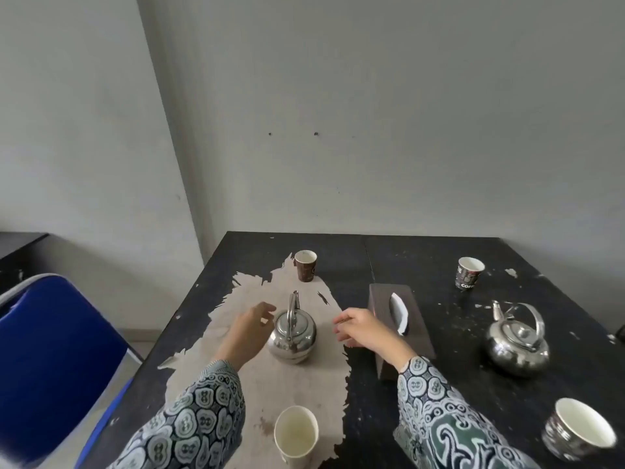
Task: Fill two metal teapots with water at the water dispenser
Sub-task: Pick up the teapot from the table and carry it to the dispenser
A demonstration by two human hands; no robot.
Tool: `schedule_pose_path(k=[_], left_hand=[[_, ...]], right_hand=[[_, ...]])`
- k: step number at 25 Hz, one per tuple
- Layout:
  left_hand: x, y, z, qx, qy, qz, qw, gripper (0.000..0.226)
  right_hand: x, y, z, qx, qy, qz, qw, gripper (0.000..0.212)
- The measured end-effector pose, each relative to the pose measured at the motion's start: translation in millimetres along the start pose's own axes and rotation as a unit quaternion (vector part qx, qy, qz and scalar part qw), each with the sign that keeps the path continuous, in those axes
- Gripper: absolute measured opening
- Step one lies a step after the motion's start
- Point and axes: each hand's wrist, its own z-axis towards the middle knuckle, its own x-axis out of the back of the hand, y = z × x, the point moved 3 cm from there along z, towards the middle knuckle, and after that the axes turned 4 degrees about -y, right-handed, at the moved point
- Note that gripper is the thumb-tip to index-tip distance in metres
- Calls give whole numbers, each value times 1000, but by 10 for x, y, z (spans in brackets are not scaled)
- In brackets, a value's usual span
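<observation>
Head view looks down on a black counter (422,265) whose dark top layer has peeled away along the left side, baring a pale patch. On that patch, about midway between the far and near edges, stands the near teapot (293,336): a squat, round, polished metal body, lid on, its bail handle raised upright, and its spout pointing toward the far edge, so its long axis runs from near to far. The left hand (248,330) sits just beside its left flank with relaxed, slightly spread fingers, holding nothing; whether it touches the metal I cannot tell. The right hand (363,328) hovers on the other side, apart from the pot, fingers loosely extended and empty. Both arms wear patterned sleeves (439,418). The second teapot (517,343) stands near the right edge, equally shiny and round, lid on, handle up, its spout aimed toward the far-left. Between the two pots lies a dark tissue box (399,319) with a white tissue sticking out, its length running near to far. A brown paper cup (306,270) stands beyond the near teapot, a dark printed cup (469,272) toward the far right, a pale cup (296,433) at the near edge, and another dark cup (580,433) at the near-right corner. A blue chair (50,360) stands left of the counter.
</observation>
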Motion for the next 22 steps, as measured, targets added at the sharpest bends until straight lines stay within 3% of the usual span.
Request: schedule_pose_path(k=[10,16,19,22], left_hand=[[-581,-450,465,-4,-38,-186,982,35],[-659,-516,390,-7,-12,-252,968,29],[-466,-487,328,-25,0,-222,975,27],[-58,-401,226,-65,93,-185,976,24]], right_hand=[[-631,5,959,-40,50,102,993,27],[-805,-214,1050,-35,49,317,946,17],[-793,-395,948,-25,60,254,965,13],[-734,-707,722,20,60,181,981,21]])
